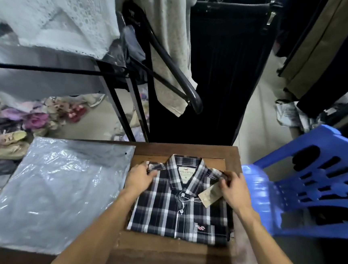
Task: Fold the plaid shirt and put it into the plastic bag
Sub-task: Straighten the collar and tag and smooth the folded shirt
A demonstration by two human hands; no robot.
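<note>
While the plastic bag (52, 192) lies beside, both hands (139, 178) pinch the plaid shirt (174, 212).

You're reaching both forearms fwd; left hand (138, 178) and right hand (234, 188) are curling fingers (223, 183) inward, palms down, well apart.

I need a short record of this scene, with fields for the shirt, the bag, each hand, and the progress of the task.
shirt: plaid shirt, folded, lies front up on the wooden table
tag: paper tag beside the collar
bag: plastic bag, flat, left of the shirt
left hand: left hand grips the shirt's left shoulder
right hand: right hand grips the right shoulder
progress: folded, not yet in the bag
nearby: blue plastic chair on the right
</note>
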